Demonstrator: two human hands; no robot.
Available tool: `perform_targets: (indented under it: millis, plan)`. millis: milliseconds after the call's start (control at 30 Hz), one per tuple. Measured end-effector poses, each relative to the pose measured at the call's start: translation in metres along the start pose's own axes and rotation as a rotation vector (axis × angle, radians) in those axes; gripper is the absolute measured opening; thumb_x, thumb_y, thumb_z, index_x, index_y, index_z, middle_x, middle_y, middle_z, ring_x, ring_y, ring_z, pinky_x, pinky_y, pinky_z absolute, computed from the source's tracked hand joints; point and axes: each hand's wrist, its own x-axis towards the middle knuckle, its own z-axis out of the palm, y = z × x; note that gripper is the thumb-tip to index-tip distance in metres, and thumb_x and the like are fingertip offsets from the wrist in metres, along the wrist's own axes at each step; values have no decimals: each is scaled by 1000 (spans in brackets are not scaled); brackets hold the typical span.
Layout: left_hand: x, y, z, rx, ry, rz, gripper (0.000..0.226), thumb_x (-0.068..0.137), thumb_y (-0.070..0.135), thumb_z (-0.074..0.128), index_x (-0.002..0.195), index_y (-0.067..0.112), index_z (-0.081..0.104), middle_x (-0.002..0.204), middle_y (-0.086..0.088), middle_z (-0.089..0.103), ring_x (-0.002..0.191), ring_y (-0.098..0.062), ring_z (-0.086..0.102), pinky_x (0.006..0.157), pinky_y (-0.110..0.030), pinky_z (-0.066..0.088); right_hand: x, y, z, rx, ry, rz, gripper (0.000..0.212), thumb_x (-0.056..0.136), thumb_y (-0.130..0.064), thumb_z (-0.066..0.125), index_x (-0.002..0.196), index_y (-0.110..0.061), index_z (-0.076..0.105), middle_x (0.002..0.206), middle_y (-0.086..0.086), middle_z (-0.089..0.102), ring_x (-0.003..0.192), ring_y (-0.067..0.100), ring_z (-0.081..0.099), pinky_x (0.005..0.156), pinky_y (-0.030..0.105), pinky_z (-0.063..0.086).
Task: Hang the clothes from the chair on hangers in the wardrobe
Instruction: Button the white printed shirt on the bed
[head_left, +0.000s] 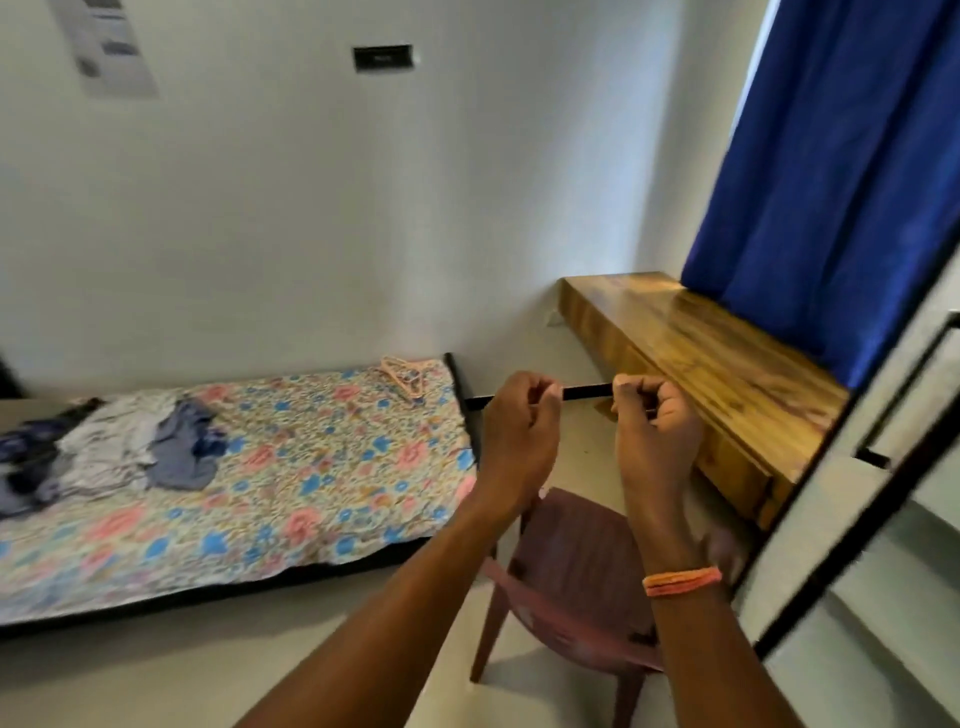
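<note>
Clothes (111, 449) lie heaped on the bed (311, 519), hangers (405, 376) well apart near its far end; chair (576, 582) bare. Left hand (519, 441) and right hand (657, 431) curled, apparently holding nothing. Judged between garments: next, pick up one garment and a hanger

white wall (311, 208), blue curtain (841, 182), wooden desk (717, 353).

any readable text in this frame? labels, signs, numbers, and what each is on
None can be read.
Paper sheet on the wall, top left: dark blocks of print, too blurred to read.
Black plate on the wall, top centre: faint pale marks in the middle, too small to read.
No print shows on the chair, bed sheet or curtain.
</note>
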Motion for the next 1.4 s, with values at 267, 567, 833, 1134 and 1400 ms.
perform_targets:
  millis: [267,567,833,1134,1400]
  plan:
    - [46,-141,-145,38,222,-329,13,100,28,54,91,21,60,88,1,65,82,-22,66,78,-51,56,-53,44,200,-87,-327,124,14,91,-25,67,79,-19,64,72,-6,64,64,8,56,63,29,47]
    - [188,-272,-283,144,387,-505,15,101,27,52,94,16,59,92,-6,64,84,-29,65,77,-52,56,-50,91,450,-27,-635,250,16,90,-21,68,77,-13,65,73,5,66,63,15,56,61,29,44]
    - [306,-380,-362,200,456,-603,18,101,29,51,94,14,59,88,-7,63,81,-30,65,75,-53,55,-35,124,630,-84,-833,266,17,91,-20,66,78,-10,65,74,9,66,65,22,58,63,34,49]
    - [426,-554,-442,204,391,-755,20,101,23,50,82,15,49,78,-11,54,71,-33,55,72,-54,52,-40,218,821,-226,-950,399,29,93,-19,65,75,3,58,79,23,64,64,29,53,62,41,49]
    - [512,-753,-596,419,378,-1009,23,98,9,50,77,2,56,75,-17,59,73,-34,57,66,-40,44,-98,310,1041,-415,-1145,625,29,94,-16,63,72,0,53,85,33,60,63,25,47,64,36,44]
